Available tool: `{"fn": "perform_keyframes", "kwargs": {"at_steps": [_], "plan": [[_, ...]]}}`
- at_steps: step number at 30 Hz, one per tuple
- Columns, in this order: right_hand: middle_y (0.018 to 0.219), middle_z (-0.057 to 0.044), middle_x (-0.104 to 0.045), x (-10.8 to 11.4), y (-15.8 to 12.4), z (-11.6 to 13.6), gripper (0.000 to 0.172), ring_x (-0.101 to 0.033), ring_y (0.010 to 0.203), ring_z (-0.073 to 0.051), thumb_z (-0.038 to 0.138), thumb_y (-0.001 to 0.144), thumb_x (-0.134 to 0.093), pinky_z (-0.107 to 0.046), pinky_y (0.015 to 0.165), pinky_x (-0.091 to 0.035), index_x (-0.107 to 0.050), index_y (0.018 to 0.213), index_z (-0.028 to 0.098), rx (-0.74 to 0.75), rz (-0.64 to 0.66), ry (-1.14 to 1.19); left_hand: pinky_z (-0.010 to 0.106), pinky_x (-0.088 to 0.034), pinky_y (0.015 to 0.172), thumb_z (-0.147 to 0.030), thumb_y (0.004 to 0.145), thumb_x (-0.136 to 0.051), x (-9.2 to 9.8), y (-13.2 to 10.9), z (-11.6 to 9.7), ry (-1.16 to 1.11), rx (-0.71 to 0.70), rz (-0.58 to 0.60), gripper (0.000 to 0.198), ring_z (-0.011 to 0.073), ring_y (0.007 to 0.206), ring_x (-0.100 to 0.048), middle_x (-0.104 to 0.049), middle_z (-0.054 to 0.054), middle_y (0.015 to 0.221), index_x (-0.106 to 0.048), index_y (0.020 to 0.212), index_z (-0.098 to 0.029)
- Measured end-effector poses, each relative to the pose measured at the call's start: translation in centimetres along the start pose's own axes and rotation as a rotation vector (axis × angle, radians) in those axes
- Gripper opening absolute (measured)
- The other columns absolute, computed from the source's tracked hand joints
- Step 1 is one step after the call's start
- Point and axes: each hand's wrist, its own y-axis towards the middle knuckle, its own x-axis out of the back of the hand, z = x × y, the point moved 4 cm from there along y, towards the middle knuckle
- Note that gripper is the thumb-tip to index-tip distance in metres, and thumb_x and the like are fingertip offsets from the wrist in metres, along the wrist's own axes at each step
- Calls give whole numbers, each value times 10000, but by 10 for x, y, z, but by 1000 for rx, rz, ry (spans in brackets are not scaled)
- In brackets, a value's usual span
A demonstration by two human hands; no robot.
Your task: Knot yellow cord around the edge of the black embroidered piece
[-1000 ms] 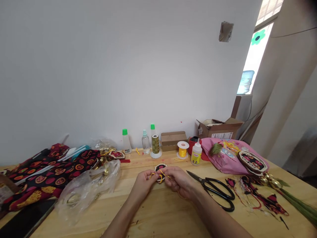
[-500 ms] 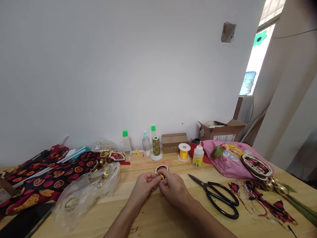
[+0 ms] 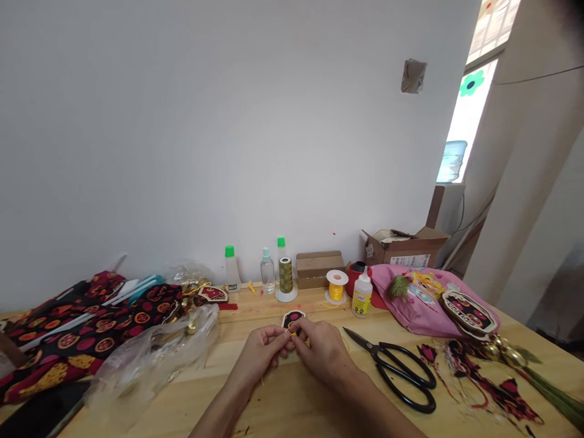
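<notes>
My left hand [image 3: 262,353] and my right hand [image 3: 319,351] meet over the wooden table [image 3: 292,401], fingertips pinched together on a thin yellow cord [image 3: 294,333]. A loose end of the cord hangs below my left hand. Just beyond my fingers a small black, red and white patch [image 3: 292,318] lies on the table. Black scissors [image 3: 396,368] lie shut to the right of my right hand.
Along the wall stand green-capped bottles [image 3: 232,268], a clear bottle [image 3: 267,271], a gold thread spool [image 3: 286,277], a yellow cord spool [image 3: 336,287], a glue bottle [image 3: 362,296] and cardboard boxes [image 3: 406,246]. Patterned fabric [image 3: 82,322] and a plastic bag [image 3: 150,359] lie left; a pink bag [image 3: 424,298] right.
My hands have closed in on each other and the cord loop between them has drawn smaller. The view has tilted slightly.
</notes>
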Motion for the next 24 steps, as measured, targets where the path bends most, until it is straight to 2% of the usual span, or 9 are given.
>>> {"fn": "perform_keyframes", "kwargs": {"at_steps": [11,16,21,24], "plan": [[709,32,-635,-1,0,1,148,-547,611,-112,241,739,-406,-195,489,-261,-544,793,242,30,-49,-51,180,-256,424,-307,549,-638,5,1,1,-11,-35,-100,237,65,422,-372,-580,1,464,-687,691,-124],[723,32,-638,-2,0,1,143,-551,626,-116,234,731,-421,-201,496,-254,-546,800,246,29,-63,-57,187,-290,431,-311,554,-634,6,1,3,5,-14,-120,277,79,426,-412,-610,21,484,-680,745,-115],[705,38,-633,-1,0,0,135,-539,603,-111,245,738,-421,-202,501,-255,-542,797,253,17,-93,-27,229,-388,584,-312,582,-615,6,2,4,12,-54,-75,268,154,624,-539,-670,55,645,-673,776,-136],[710,42,-629,0,0,1,130,-530,588,-100,234,737,-424,-194,503,-264,-542,789,253,17,-91,5,223,-392,584,-305,567,-627,6,2,3,-16,-60,-79,250,155,624,-546,-673,49,643,-678,750,-143]]}}
